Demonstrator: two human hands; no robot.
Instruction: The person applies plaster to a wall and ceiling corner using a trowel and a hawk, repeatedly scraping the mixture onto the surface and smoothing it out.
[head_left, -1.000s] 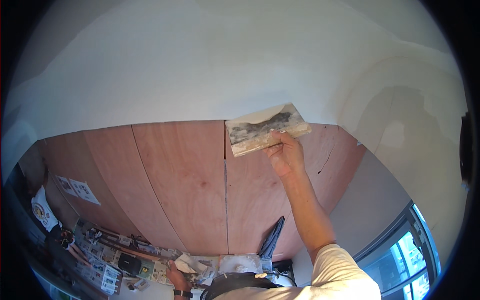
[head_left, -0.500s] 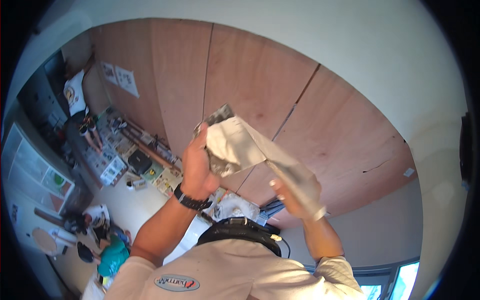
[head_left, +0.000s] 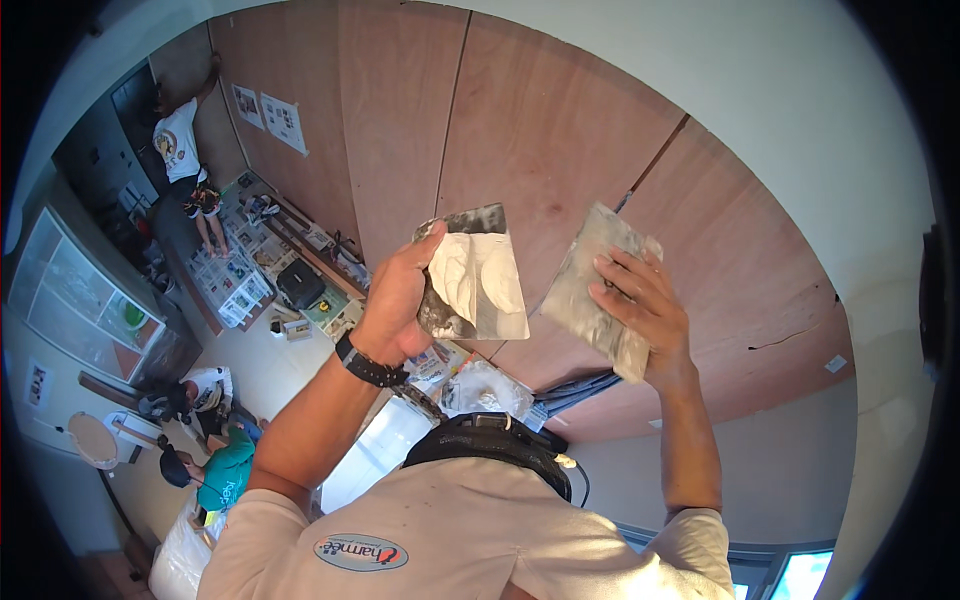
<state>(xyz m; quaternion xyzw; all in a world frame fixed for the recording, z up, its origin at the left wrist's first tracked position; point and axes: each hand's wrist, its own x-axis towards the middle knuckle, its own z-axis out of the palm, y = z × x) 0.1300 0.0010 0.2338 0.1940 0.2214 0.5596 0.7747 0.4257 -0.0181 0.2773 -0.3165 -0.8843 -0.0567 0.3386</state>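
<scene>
My left hand is closed around the edge of a flat rectangular putty board, its thumb side along the left border. Thick cream putty lies on the board's face in two mounds, with a smeared strip between them. My right hand grips a wide, flat putty blade, tilted and coated with greyish smears. The blade hangs to the right of the board, apart from it, in front of the plywood wall. The palm side of my right hand is hidden.
Dark seams run between the wall panels. At the far left a person in a white shirt reaches up to the wall. Others crouch lower left, one in a green shirt. Newspaper, a black case and long boards lie on the floor.
The blade has come away from the board and moved up and right, turning its broad face into view. The putty, one sheet before, now shows as two mounds. My view has shifted slightly.
</scene>
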